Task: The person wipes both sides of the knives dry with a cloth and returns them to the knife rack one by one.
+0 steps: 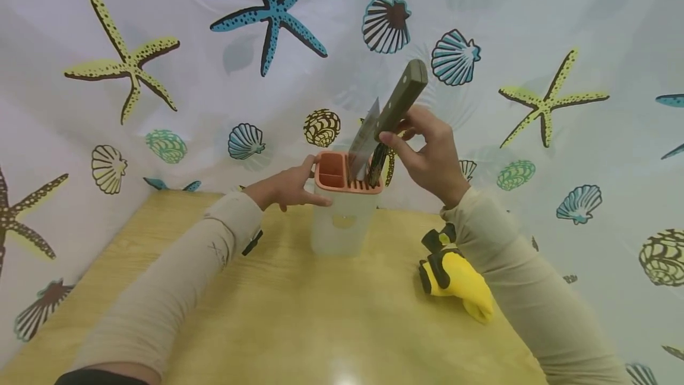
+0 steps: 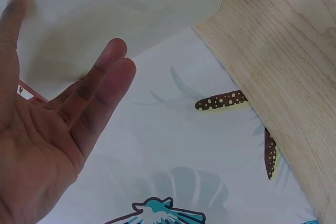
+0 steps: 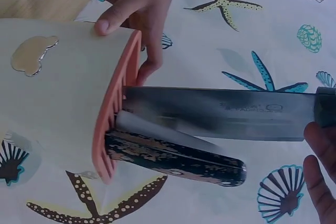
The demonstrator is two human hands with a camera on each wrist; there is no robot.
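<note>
A white knife holder [image 1: 342, 227] with a coral slotted top [image 1: 369, 188] stands upright on the table. My left hand [image 1: 293, 186] grips its left side, thumb on the front wall and index finger round the rim; the other fingers stretch free in the left wrist view. My right hand [image 1: 431, 150] pinches a large knife by its olive-grey riveted handle [image 1: 403, 97]. Its broad blade [image 3: 236, 111] reaches into the slots, the lower end hidden. Beside it a worn dark knife handle [image 3: 178, 156] and a blurred pale piece [image 3: 157, 129] stick out of the top.
On the wooden table [image 1: 331, 314], a yellow and black object [image 1: 456, 281] lies below my right forearm. Some small dark thing [image 1: 253, 242] shows beside the left sleeve. A white sheet [image 1: 187, 22] printed with starfish and shells hangs close behind the holder.
</note>
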